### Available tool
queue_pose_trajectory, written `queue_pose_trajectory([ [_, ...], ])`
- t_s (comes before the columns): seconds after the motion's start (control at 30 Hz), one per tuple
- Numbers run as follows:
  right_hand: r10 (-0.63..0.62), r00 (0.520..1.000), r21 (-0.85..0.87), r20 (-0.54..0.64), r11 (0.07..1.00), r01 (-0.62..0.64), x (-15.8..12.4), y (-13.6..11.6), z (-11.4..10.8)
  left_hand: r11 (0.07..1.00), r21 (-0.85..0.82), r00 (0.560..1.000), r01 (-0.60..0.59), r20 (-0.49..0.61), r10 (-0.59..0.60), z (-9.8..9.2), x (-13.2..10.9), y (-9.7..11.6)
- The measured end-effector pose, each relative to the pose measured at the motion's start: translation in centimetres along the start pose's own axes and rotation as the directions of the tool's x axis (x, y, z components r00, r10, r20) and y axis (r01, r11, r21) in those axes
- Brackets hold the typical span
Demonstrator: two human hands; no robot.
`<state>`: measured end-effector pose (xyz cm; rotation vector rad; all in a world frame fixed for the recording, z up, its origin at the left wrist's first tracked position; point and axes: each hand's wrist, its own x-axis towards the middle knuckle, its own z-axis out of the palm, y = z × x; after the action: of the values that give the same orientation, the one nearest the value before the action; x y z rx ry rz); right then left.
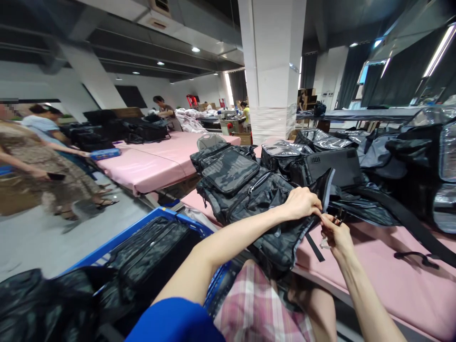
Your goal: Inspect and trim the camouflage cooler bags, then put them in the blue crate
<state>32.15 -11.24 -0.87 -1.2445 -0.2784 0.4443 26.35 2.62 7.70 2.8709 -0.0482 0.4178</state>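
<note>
A dark camouflage backpack [231, 173] lies on the pink-covered table [384, 285] in front of me, its open edge spread toward the right. My left hand [302, 203] is closed on the bag's edge. Close against it, my right hand [336, 232] pinches at the same edge, with a small dark tool, perhaps snips, showing between its fingers. A scrap of something pale hangs under the right hand. A short black strap [315, 247] dangles from the bag just below both hands.
More black bags [335, 166] are heaped at the right, with a long strap [409, 218]. A blue crate [89, 256] holding camouflage bags stands at lower left. Another pink table [153, 164] and several people are farther back; two stand at the left.
</note>
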Motion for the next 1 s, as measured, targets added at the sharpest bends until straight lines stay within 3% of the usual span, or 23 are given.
queue_pose_trajectory([
  [0.07, 0.001, 1.0, -0.049, -0.011, 0.999, -0.002, -0.4, 0.1, -0.1, 0.96, -0.247, 0.986, 0.134, -0.065, -0.155, -0.2, 0.0, -0.5],
  [0.13, 0.006, 1.0, -0.117, -0.006, 0.993, -0.007, -1.3, 0.3, 0.0, 0.858, -0.468, 0.96, 0.214, -0.063, -0.274, -0.9, -0.5, -0.6],
  [0.2, 0.019, 0.999, -0.184, 0.035, 0.983, -0.012, -2.4, 0.5, 0.4, 0.818, -0.537, 0.964, 0.208, -0.03, -0.264, -1.9, -1.7, -0.5],
  [0.27, 0.037, 0.995, -0.233, 0.094, 0.972, -0.014, -3.4, 0.9, 1.0, 0.892, -0.424, 0.984, 0.157, -0.009, -0.178, -2.8, -3.4, -0.1],
  [0.33, 0.051, 0.989, -0.258, 0.138, 0.966, -0.014, -4.0, 1.3, 1.7, 0.981, -0.178, 0.997, 0.081, 0.029, -0.077, -3.3, -5.3, 0.2],
  [0.4, 0.058, 0.986, -0.263, 0.156, 0.965, -0.015, -4.2, 1.7, 2.2, 0.998, 0.061, 0.994, -0.008, 0.11, 0.001, -3.1, -7.0, 0.3],
  [0.47, 0.065, 0.985, -0.256, 0.161, 0.966, -0.022, -4.0, 2.0, 2.4, 0.981, 0.171, 0.981, -0.087, 0.184, 0.055, -2.3, -8.2, 0.1],
  [0.63, 0.054, 0.985, -0.235, 0.165, 0.972, -0.014, -3.9, 2.6, 2.0, 0.962, 0.24, 0.975, -0.129, 0.207, 0.079, -0.2, -8.8, 0.8],
  [0.73, 0.019, 0.988, -0.246, 0.155, 0.969, 0.02, -4.0, 2.5, 1.8, 0.98, 0.008, 0.951, -0.196, 0.244, 0.189, -1.9, -8.7, 2.1],
  [0.8, -0.002, 0.989, -0.269, 0.149, 0.962, 0.042, -4.2, 2.2, 1.7, 0.947, -0.23, 0.952, -0.224, 0.158, 0.263, -4.5, -8.6, 2.2],
  [0.87, -0.024, 0.989, -0.298, 0.147, 0.952, 0.067, -4.5, 1.8, 1.7, 0.941, -0.297, 0.987, -0.16, -0.022, 0.161, -7.5, -8.1, 0.8],
  [0.9, -0.031, 0.989, -0.308, 0.146, 0.948, 0.076, -4.9, 1.6, 1.6, 0.965, -0.251, 0.991, -0.079, -0.128, 0.048, -8.8, -7.7, -0.5],
  [0.97, -0.056, 0.982, -0.344, 0.182, 0.932, 0.117, -5.9, 1.3, 1.4, 0.99, -0.065, 0.942, 0.128, -0.303, -0.141, -10.3, -7.0, -4.0],
  [1.0, -0.076, 0.968, -0.381, 0.238, 0.91, 0.165, -6.7, 1.3, 1.2, 0.972, 0.05, 0.92, 0.23, -0.338, -0.2, -10.6, -6.8, -5.9],
])
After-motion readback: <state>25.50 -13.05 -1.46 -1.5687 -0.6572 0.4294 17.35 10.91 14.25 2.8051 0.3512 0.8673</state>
